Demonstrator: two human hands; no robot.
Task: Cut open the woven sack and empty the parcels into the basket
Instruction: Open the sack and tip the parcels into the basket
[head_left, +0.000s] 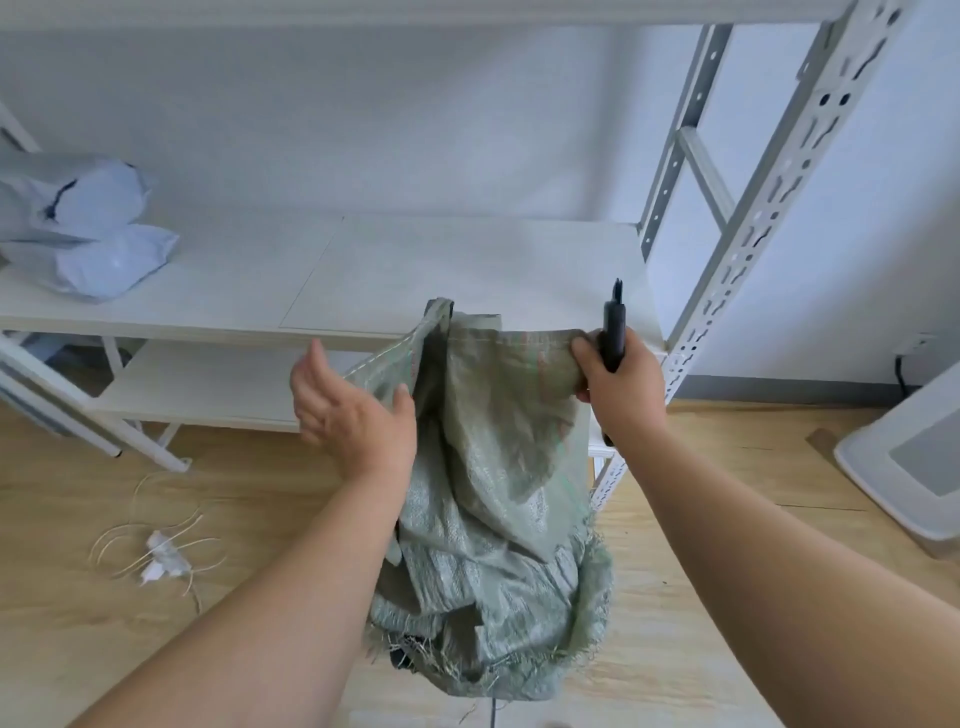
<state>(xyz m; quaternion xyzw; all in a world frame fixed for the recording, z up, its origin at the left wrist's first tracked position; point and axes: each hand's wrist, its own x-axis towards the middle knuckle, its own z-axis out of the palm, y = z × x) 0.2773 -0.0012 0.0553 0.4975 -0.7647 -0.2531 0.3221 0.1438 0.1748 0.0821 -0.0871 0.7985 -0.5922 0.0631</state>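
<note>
- Two pale blue poly-mailer parcels (88, 228) lie stacked at the far left of the white shelf board (363, 260), one on top of the other.
- On the wooden floor (62, 623) below and left, a scrap of white paper (158, 558) lies among loose loops of pale string (130, 530).
- The left hand (353, 410) is raised beside the sack, palm turned toward it, fingers straight and spread; the thumb touches the cloth, and the hand grips nothing.
- The green woven sack (493, 493) hangs in the middle, upside down: its stitched end is up by the shelf edge, and its frayed open mouth (493, 670) hangs low near the floor. The cloth is limp and crumpled.
- Something dark shows just under the frayed mouth; I cannot tell what it is.
- The right hand (618, 384) pinches the top corner of the sack with thumb and curled fingers, and clamps a black cutter (614, 338) in the same fist, its tip pointing up.
- A white slotted steel upright (769, 208) of the rack rises at the right.
- A white plastic bin (904, 462) stands on the floor at the far right, only partly in view.
</note>
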